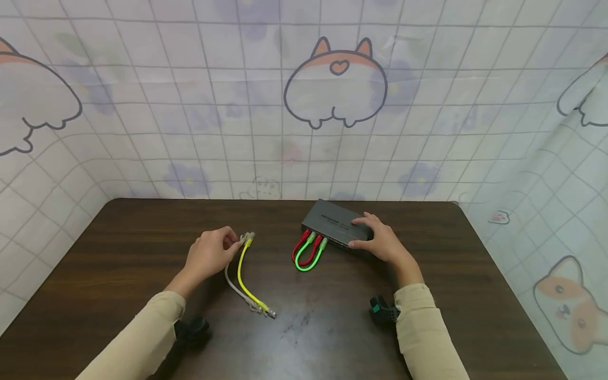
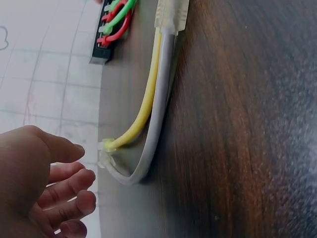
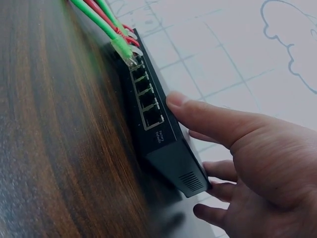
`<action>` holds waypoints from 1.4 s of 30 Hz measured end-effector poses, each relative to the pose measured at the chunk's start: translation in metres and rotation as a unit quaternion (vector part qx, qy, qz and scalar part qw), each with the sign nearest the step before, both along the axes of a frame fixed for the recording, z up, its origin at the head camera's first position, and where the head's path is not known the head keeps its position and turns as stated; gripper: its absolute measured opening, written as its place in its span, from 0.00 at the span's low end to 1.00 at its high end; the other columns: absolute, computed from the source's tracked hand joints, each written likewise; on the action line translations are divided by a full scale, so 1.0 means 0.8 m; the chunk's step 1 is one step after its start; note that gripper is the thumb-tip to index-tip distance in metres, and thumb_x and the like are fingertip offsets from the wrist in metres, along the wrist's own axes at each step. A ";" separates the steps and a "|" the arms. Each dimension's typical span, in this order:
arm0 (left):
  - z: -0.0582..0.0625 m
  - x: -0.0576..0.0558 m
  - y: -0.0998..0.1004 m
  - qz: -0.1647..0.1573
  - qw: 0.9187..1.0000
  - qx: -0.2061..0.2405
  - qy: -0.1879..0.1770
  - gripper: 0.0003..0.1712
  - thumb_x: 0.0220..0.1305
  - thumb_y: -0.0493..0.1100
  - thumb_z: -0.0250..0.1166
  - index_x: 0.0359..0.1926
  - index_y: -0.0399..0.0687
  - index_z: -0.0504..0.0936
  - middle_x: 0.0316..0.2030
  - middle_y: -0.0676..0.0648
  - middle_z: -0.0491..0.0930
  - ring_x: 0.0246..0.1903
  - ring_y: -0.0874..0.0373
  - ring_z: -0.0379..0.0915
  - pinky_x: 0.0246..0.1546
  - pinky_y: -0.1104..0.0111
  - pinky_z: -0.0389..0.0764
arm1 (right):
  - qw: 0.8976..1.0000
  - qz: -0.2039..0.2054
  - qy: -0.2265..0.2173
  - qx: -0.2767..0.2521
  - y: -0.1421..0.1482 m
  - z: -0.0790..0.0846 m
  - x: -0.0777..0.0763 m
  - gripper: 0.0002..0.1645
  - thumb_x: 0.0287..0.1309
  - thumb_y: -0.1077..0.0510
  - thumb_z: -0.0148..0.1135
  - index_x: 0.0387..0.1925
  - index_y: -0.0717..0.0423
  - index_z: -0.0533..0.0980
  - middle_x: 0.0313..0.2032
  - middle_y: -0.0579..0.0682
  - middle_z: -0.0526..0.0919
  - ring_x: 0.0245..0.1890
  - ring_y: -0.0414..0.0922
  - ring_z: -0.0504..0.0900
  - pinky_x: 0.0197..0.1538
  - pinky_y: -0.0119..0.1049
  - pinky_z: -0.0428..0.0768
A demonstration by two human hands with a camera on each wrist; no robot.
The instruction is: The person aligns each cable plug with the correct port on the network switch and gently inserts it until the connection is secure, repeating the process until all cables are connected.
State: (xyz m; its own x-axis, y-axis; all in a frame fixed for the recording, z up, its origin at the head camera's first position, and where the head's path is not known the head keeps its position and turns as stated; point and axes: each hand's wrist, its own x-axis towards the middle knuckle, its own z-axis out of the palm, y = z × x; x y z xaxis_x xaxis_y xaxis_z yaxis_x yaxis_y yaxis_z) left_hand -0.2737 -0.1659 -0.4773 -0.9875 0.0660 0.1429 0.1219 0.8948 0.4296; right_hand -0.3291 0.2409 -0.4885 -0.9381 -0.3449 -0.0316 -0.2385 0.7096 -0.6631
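A dark grey NETGEAR network switch point(image 1: 332, 219) sits toward the back of the table, its row of ports facing the near side. My right hand point(image 1: 380, 240) holds its right end, thumb at the front edge and fingers across the top. A red cable point(image 1: 296, 248) and a green cable point(image 1: 306, 269) loop out of its left ports; several ports to the right point(image 3: 148, 99) are bare. Left of the switch lie a yellow cable point(image 1: 241, 274) and a grey cable point(image 1: 233, 285). My left hand point(image 2: 44, 183) is beside their far plugs point(image 2: 106, 146), fingers loosely bent and apart from them.
The dark wooden table point(image 1: 332, 327) runs back to a wall covering point(image 1: 228, 132) with a grid and cartoon print. Each wrist wears a black device, one on the left point(image 1: 192, 330) and one on the right point(image 1: 383, 310).
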 end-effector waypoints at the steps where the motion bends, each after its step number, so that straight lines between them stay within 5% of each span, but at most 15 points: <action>1: 0.000 0.000 -0.001 0.000 1.000 -0.001 0.000 0.07 0.61 0.47 0.66 0.34 0.50 0.81 0.28 0.49 0.83 0.23 0.57 0.74 0.21 0.67 0.69 | 1.000 0.000 -0.001 0.001 0.000 0.000 0.000 0.41 0.55 0.45 0.69 0.67 0.53 0.66 0.75 0.63 0.48 0.75 0.63 0.44 0.68 0.67 0.52; 27: -0.020 -0.013 -0.009 -0.014 0.998 0.013 -0.065 0.13 0.64 0.45 0.62 0.47 0.44 0.80 0.33 0.47 0.82 0.23 0.58 0.72 0.21 0.66 0.69 | 1.000 -0.004 0.005 0.003 -0.004 0.001 0.003 0.40 0.55 0.46 0.69 0.66 0.53 0.67 0.74 0.63 0.50 0.74 0.65 0.46 0.67 0.68 0.52; 42: -0.016 -0.017 -0.006 -0.013 0.995 0.017 -0.099 0.21 0.62 0.44 0.60 0.54 0.41 0.76 0.34 0.44 0.80 0.24 0.56 0.72 0.22 0.66 0.69 | 1.000 -0.006 0.003 -0.002 -0.003 0.004 0.005 0.39 0.54 0.47 0.69 0.66 0.53 0.68 0.74 0.63 0.50 0.75 0.64 0.46 0.68 0.66 0.53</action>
State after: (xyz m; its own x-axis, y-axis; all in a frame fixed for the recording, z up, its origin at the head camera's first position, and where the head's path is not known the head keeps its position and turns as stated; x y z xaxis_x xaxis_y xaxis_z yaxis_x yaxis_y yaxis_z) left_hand -0.2874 -0.1706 -0.4901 -0.9946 0.0902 -0.0520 0.0545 0.8768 0.4777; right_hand -0.3251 0.2381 -0.4853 -0.9423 -0.3338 -0.0246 -0.2340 0.7094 -0.6648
